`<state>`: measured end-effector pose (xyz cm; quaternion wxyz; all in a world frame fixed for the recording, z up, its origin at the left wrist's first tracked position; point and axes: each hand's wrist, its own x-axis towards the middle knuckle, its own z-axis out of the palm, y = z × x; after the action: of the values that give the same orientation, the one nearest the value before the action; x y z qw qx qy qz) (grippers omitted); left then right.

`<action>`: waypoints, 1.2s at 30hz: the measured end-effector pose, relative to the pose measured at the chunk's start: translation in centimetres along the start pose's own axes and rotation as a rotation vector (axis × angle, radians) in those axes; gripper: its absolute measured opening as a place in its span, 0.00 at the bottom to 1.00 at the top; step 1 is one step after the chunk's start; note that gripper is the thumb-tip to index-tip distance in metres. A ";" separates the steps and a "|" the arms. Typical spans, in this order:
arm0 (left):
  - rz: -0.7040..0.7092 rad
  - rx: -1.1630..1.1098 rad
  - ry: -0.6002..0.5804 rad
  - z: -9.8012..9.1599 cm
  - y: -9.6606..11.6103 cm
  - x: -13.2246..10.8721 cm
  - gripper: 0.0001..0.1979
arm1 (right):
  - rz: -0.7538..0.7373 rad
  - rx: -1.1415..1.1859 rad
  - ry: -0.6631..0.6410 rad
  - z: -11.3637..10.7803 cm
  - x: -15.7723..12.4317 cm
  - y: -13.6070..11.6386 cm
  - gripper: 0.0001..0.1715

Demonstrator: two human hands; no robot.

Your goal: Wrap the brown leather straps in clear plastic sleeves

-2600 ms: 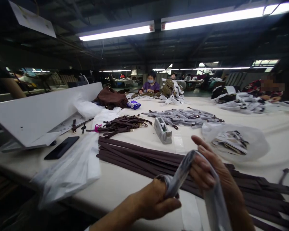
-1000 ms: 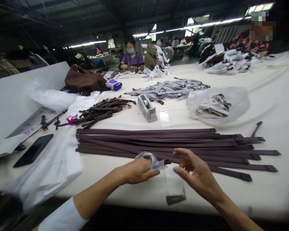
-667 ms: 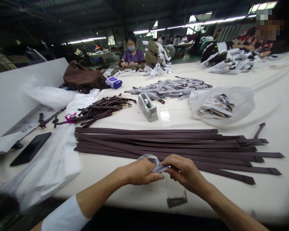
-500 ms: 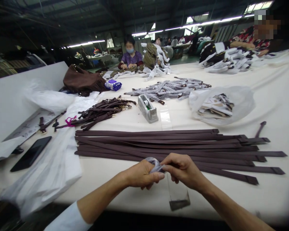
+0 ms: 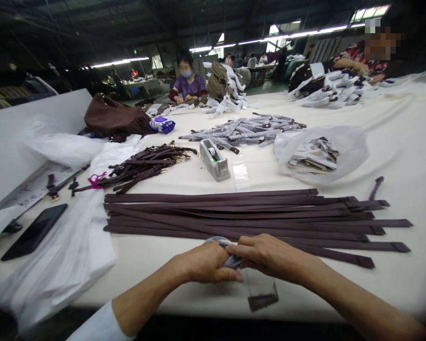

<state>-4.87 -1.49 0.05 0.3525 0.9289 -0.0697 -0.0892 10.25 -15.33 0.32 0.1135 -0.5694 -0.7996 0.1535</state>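
Just in front of the row of long dark brown straps [image 5: 213, 214], both my hands meet on a coiled strap wrapped in greyish clear plastic [image 5: 233, 261]. My left hand [image 5: 208, 262] is closed round the coil, and a curve of it shows above the knuckles. Pressed against the coil from the right, my right hand [image 5: 264, 255] has bent fingers that partly cover it. What lies under those fingertips is hidden. Below my hands, a clear strip with a dark end [image 5: 262, 299] lies at the table's front edge.
Beyond the straps stand a grey tape dispenser [image 5: 215, 161], a pile of plastic-wrapped straps [image 5: 244, 130] and a plastic bag of card scraps [image 5: 315, 158]. Short buckled straps [image 5: 145, 163] and a black phone [image 5: 35, 232] lie left. Co-workers [image 5: 188, 85] sit across the table.
My right hand has moved left over the coil, and its fingers now lie closer to my left hand. The whole view has shifted slightly.
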 end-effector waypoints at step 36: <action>0.083 0.394 0.515 5.2 -3.6 -4.1 0.15 | -0.164 -0.009 -0.040 2.7 2.2 3.0 0.07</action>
<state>-9.71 -1.41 -5.71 0.1752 0.9677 -0.0319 0.1785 11.18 -12.69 -3.27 0.1072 -0.4993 -0.8463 0.1516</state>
